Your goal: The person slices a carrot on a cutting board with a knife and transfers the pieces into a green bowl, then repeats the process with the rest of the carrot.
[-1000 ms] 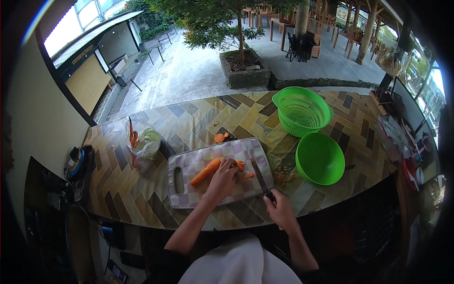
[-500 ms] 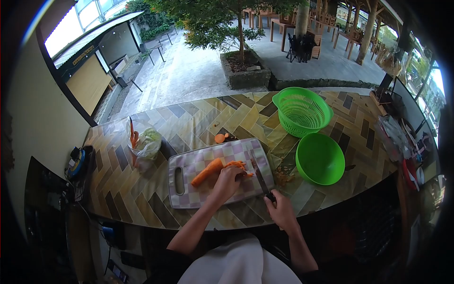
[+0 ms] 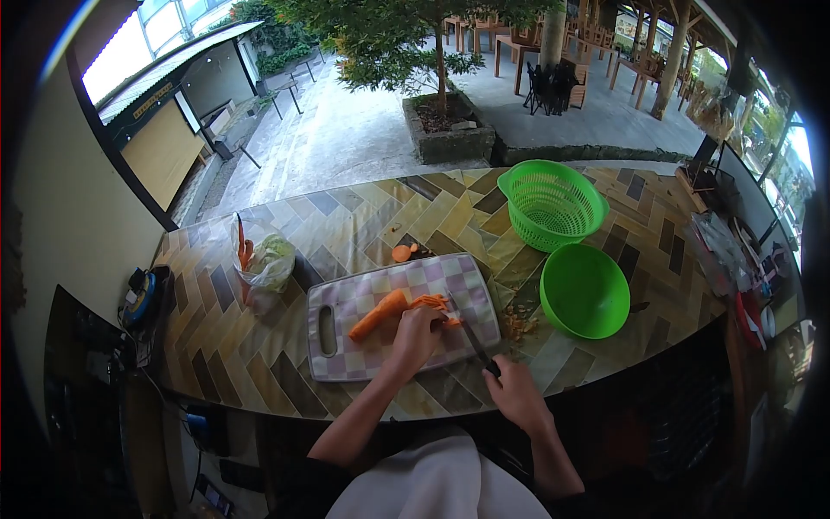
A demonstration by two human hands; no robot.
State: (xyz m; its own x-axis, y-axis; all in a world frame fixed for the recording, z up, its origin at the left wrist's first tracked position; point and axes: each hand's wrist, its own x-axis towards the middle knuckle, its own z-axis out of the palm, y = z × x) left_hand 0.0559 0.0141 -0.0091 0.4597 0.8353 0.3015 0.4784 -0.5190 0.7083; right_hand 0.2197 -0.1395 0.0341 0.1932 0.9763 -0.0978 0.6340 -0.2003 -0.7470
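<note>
A checkered cutting board [image 3: 341, 372] lies on the table, and a peeled carrot piece [image 3: 378, 315] rests slantwise on its middle. Thin carrot strips [image 3: 430, 302] are beside the carrot. My left hand [image 3: 418, 336] is closed over the cut carrot at the strips' near side, its fingertips partly hidden from above. In my right hand [image 3: 519, 394] is a knife [image 3: 475, 342], gripped by its dark handle. The blade points up and left across the board, close to the left fingertips and the small carrot bits there.
A green colander [image 3: 553, 233] and a green bowl [image 3: 585, 291] stand on the right. Carrot ends [image 3: 402, 253] lie behind the board, with peel scraps [image 3: 520, 322] right of it. A plastic bag of vegetables [image 3: 270, 264] sits to the left.
The knife and my right hand have shifted slightly left and nearer, bringing the blade closer to my left fingers. My left hand stays almost in place on the carrot.
</note>
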